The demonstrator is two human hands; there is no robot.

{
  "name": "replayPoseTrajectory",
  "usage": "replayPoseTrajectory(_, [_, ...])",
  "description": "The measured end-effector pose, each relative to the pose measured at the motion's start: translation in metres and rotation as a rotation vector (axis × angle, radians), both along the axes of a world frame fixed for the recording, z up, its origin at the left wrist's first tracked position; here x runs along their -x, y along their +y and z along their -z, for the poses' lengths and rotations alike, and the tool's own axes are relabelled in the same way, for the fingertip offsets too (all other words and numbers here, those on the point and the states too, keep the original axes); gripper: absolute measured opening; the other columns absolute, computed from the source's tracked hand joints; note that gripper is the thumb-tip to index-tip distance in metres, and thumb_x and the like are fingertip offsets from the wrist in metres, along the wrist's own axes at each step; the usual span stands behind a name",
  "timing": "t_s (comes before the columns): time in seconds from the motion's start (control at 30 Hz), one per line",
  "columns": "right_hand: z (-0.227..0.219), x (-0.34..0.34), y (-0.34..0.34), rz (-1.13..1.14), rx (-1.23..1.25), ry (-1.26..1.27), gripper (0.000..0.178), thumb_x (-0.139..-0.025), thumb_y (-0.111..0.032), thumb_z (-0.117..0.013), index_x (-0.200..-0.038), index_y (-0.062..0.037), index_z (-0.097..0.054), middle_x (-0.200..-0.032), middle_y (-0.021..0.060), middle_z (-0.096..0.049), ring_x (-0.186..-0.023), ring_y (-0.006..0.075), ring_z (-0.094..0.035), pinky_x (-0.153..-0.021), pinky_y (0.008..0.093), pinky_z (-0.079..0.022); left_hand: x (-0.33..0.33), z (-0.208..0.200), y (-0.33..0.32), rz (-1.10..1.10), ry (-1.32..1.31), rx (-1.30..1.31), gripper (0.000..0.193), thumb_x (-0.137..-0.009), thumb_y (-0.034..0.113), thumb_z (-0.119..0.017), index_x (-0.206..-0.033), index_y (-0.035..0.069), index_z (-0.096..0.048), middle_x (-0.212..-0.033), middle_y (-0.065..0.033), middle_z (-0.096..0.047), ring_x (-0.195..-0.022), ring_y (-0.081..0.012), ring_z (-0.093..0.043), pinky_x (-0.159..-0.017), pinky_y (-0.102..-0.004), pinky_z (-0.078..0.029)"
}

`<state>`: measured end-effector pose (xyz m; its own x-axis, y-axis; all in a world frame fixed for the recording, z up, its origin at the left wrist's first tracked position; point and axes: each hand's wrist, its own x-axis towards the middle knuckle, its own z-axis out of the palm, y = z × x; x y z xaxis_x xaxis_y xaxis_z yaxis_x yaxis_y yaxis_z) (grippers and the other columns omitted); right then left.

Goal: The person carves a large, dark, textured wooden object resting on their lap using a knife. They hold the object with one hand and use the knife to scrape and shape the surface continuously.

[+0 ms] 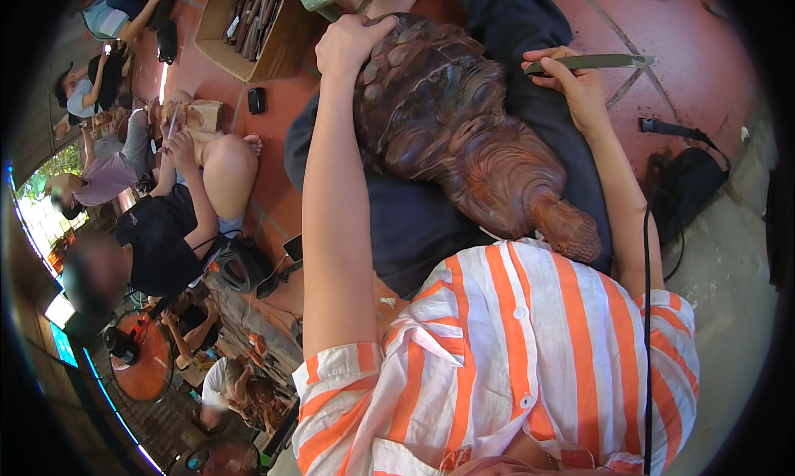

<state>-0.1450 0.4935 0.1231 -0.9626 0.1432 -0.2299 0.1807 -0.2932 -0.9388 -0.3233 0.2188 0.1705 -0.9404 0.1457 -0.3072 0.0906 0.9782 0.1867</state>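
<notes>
While people sit nearby, a wooden carving lies above red tiles.

From the wearer's head, the wide fisheye view looks steeply down, close over the striped shirt and carved wooden sculpture, reaching a seated co-worker farther off at left.

striped shirt brightly lit | left opening overexposed | sheen on carving | edges bent, corners black
</notes>
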Motion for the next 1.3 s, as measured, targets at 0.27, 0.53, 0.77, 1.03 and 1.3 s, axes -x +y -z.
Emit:
replayPoseTrajectory(0.27, [0.005, 0.002, -0.001, -0.036, -0.009, 0.005, 0.016, -0.091, -0.014, -0.061, -0.087, 0.0004, -0.067, -0.105, 0.0079, -0.066, -0.09, 0.0118, -0.063, -0.078, 0.0227, -0.053, -0.004, 0.0, -0.002, -0.027, 0.02, -0.014, 0.063, -0.068, 0.066, -0.059, -0.1, 0.013, -0.073, -0.093, -0.0179, -0.07, -0.092, -0.0342, -0.066, -0.082, -0.0415, -0.052])
replayPoseTrajectory(0.53, [0.007, 0.004, 0.001, -0.039, -0.053, 0.004, 0.018, -0.09, -0.016, -0.062, -0.093, 0.0008, -0.069, -0.096, 0.0063, -0.068, -0.085, 0.0109, -0.064, -0.076, 0.0217, -0.052, -0.009, 0.003, -0.004, -0.04, 0.078, -0.034, 0.061, -0.071, 0.065, -0.06, -0.097, 0.011, -0.073, -0.09, -0.017, -0.069, -0.09, -0.0333, -0.066, -0.081, -0.0419, -0.051])
replayPoseTrajectory(0.77, [0.012, 0.006, 0.004, -0.029, -0.075, 0.002, 0.024, -0.092, -0.022, -0.06, -0.095, 0.0009, -0.069, -0.094, 0.0076, -0.069, -0.084, 0.0118, -0.065, -0.074, 0.0221, -0.053, -0.016, 0.005, -0.01, -0.068, 0.109, -0.077, 0.061, -0.074, 0.066, -0.059, -0.084, 0.007, -0.071, -0.081, -0.0177, -0.068, -0.086, -0.0345, -0.066, -0.077, -0.043, -0.049])
replayPoseTrajectory(1.03, [0.018, 0.007, 0.013, 0.03, -0.039, -0.003, 0.032, -0.095, -0.028, -0.058, -0.096, 0.0013, -0.069, -0.093, 0.007, -0.069, -0.083, 0.0113, -0.065, -0.071, 0.0221, -0.053, -0.024, 0.005, -0.016, -0.081, 0.144, -0.139, 0.059, -0.074, 0.062, -0.06, -0.085, 0.006, -0.072, -0.08, -0.0199, -0.068, -0.082, -0.0374, -0.066, -0.075, -0.0439, -0.05])
replayPoseTrajectory(1.3, [0.021, 0.015, 0.021, 0.028, -0.049, 0.01, 0.03, -0.094, -0.026, -0.058, -0.096, 0.0013, -0.069, -0.093, 0.0067, -0.069, -0.082, 0.0105, -0.064, -0.071, 0.0219, -0.053, -0.023, 0.007, -0.019, -0.041, 0.186, -0.184, 0.06, -0.075, 0.064, -0.061, -0.083, 0.005, -0.071, -0.073, -0.0166, -0.066, -0.076, -0.0326, -0.065, -0.071, -0.0416, -0.048])
